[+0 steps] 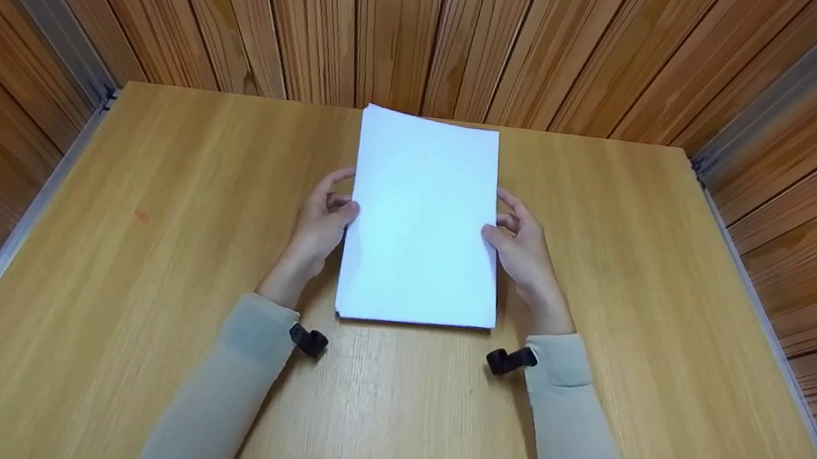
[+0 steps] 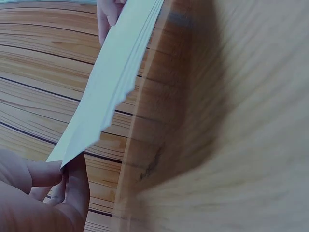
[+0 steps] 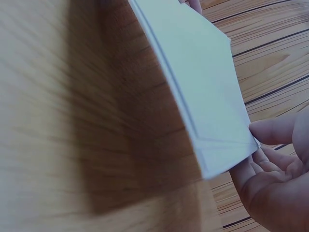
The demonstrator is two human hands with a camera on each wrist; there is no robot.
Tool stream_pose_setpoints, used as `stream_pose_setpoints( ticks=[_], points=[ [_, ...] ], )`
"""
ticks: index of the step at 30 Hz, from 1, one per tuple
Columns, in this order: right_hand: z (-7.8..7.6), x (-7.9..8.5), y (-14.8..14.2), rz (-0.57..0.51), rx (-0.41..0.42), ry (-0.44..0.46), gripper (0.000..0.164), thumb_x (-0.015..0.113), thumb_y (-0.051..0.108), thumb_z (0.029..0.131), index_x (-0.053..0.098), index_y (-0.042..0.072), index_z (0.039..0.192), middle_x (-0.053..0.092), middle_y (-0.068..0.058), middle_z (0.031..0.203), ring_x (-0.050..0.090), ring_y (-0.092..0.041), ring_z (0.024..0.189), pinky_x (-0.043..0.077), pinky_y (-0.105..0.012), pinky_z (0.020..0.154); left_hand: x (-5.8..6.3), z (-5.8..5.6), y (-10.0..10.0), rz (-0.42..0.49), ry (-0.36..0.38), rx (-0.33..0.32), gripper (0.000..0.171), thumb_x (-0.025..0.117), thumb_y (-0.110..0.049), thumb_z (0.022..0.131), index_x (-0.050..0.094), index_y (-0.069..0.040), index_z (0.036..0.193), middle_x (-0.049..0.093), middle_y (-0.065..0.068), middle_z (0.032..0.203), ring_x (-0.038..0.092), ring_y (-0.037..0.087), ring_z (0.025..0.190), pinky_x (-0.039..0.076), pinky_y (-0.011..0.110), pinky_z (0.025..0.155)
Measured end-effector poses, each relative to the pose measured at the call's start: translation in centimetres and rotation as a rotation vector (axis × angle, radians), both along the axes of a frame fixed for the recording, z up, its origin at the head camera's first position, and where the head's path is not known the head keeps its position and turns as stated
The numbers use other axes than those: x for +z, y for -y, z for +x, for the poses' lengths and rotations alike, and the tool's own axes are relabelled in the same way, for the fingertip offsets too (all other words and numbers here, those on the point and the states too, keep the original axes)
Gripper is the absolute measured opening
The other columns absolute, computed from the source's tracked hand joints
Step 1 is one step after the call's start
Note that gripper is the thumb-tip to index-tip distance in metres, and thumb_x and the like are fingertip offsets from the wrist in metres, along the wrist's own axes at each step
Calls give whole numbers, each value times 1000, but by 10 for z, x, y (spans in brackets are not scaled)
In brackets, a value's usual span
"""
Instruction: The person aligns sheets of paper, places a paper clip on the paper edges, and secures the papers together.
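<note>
A stack of white paper sheets (image 1: 422,223) is held between both hands over the middle of the table. My left hand (image 1: 320,225) grips its left edge, thumb on top and fingers beneath. On the opposite edge, my right hand (image 1: 524,250) pinches the sheets the same way. In the left wrist view, the paper (image 2: 111,82) shows several staggered layers, with the left hand (image 2: 53,193) at its near corner. The right wrist view shows the paper (image 3: 198,77) raised above the tabletop with a shadow under it, and the right hand (image 3: 275,164) at its edge.
The wooden table (image 1: 170,296) has a small reddish mark (image 1: 141,216) on its left side. Wood-plank panels (image 1: 397,33) stand behind the table and along both sides. A small black device (image 1: 309,341) sits at the left cuff, and another black device (image 1: 510,361) at the right cuff.
</note>
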State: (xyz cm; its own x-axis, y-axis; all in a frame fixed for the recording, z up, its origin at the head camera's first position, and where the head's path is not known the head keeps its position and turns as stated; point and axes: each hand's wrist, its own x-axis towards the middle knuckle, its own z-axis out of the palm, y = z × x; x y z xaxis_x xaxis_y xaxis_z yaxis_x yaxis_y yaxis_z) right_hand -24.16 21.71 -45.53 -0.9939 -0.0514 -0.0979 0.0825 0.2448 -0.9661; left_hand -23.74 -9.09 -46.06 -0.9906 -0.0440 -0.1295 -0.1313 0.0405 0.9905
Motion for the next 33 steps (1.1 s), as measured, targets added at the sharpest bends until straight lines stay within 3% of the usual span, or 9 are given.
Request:
stream_pose_setpoints(
  ticks=[11, 33],
  points=[
    [1, -2, 0, -15, 23, -11, 66, 59, 0, 105, 38, 18, 165, 65, -18, 122, 64, -27, 107, 55, -29, 85, -1, 3, 3, -6, -22, -9, 50, 56, -9, 110, 48, -23, 157, 59, 12, 117, 59, 26, 106, 50, 33, 88],
    [0, -4, 3, 12, 21, -36, 66, 61, 7, 106, 38, 25, 165, 65, -15, 121, 64, -27, 108, 55, -30, 90, -5, 1, 5, -29, -35, -10, 49, 56, -10, 110, 49, -24, 156, 62, 12, 120, 60, 26, 108, 52, 34, 91]
  ],
)
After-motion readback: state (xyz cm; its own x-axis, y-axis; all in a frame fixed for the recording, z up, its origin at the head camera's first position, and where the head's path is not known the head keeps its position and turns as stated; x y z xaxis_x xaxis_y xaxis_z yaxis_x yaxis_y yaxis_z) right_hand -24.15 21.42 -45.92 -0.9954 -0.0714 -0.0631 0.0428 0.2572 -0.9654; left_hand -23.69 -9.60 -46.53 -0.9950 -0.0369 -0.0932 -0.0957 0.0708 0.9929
